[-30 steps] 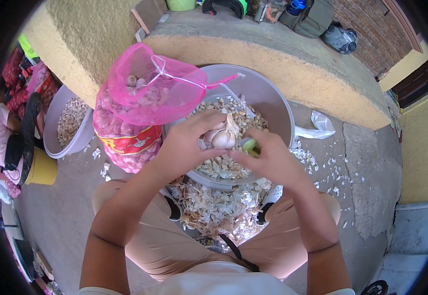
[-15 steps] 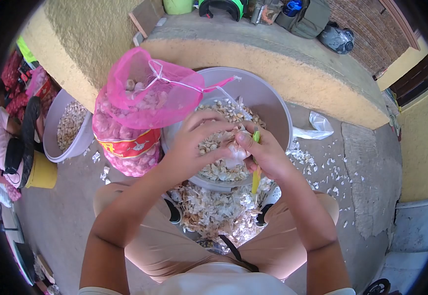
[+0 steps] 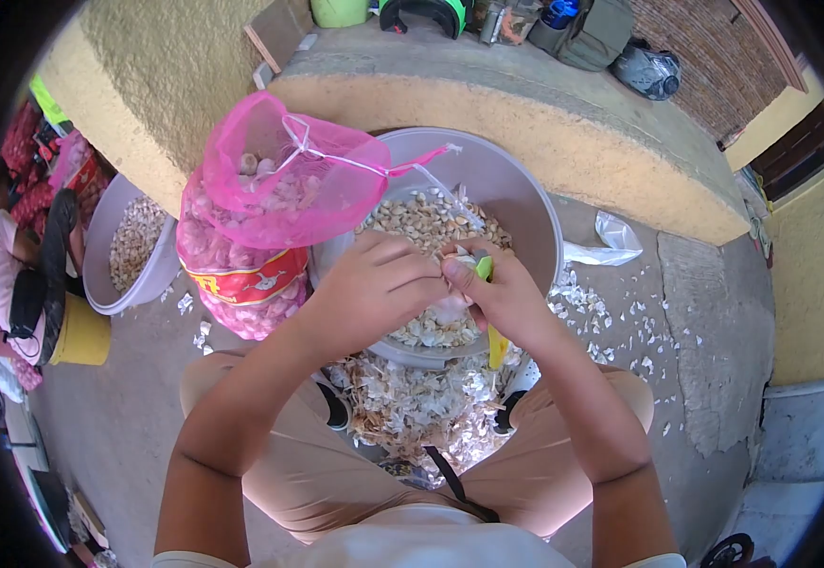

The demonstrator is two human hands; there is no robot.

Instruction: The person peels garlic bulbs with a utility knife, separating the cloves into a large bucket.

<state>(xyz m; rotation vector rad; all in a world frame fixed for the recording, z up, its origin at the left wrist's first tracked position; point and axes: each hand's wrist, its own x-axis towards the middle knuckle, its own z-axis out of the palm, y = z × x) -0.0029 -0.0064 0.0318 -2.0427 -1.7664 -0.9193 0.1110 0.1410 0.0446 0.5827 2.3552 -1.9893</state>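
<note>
Over a wide grey basin (image 3: 537, 204) of loose garlic cloves (image 3: 431, 222), my two hands meet. My left hand (image 3: 379, 289) is closed, its fingers curled against a pale garlic bulb (image 3: 451, 307) that is partly hidden by both hands. My right hand (image 3: 511, 295) grips a small knife with a yellow-green handle (image 3: 498, 348), which slants down below the palm. The right thumb presses near the top of the bulb. Left of the basin leans a pink mesh sack (image 3: 241, 213) full of garlic bulbs.
Papery garlic skins (image 3: 412, 407) are heaped between my feet, with more scattered on the floor at right. A second basin of cloves (image 3: 137, 237) stands at left beside a person (image 3: 5, 275) and a yellow bucket (image 3: 82, 331). A raised ledge (image 3: 525, 123) curves behind the basin.
My left hand's fingers, spread over the bulb before, have curled in and shifted slightly down. The knife in my right hand has tilted a little. The sack and basin stay put.
</note>
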